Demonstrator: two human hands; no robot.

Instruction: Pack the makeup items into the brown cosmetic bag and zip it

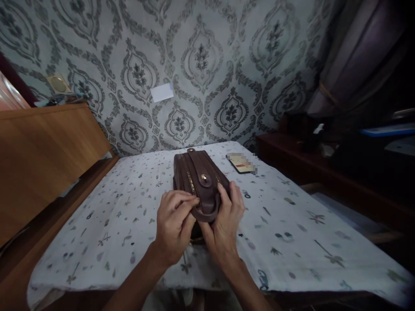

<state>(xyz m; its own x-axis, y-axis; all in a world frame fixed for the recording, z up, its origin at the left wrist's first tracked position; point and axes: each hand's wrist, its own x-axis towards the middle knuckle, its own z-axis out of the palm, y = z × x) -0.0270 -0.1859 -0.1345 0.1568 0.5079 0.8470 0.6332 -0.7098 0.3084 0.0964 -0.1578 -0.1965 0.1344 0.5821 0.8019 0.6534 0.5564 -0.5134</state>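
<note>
A dark brown leather bag [188, 172] lies on the patterned cloth in front of me. It has gold-toothed zips along its top, a strap [198, 168] with gold studs, and a loop handle [207, 215] at the near end. My left hand [173, 222] is closed, with thumb and forefinger pinched at the near end of the left zip; the pull itself is hidden by the fingers. On the bag's near right corner, my right hand [225, 220] grips the leather, its fingers over the top edge and its thumb beneath the loop handle.
A white cloth [136, 250] with small printed motifs covers the table. Toward the back right lies a phone-like flat item [241, 164], partly blurred. A wooden panel [48, 160] rises on the left, dark furniture [292, 155] stands right, and a patterned wall [201, 99] is behind.
</note>
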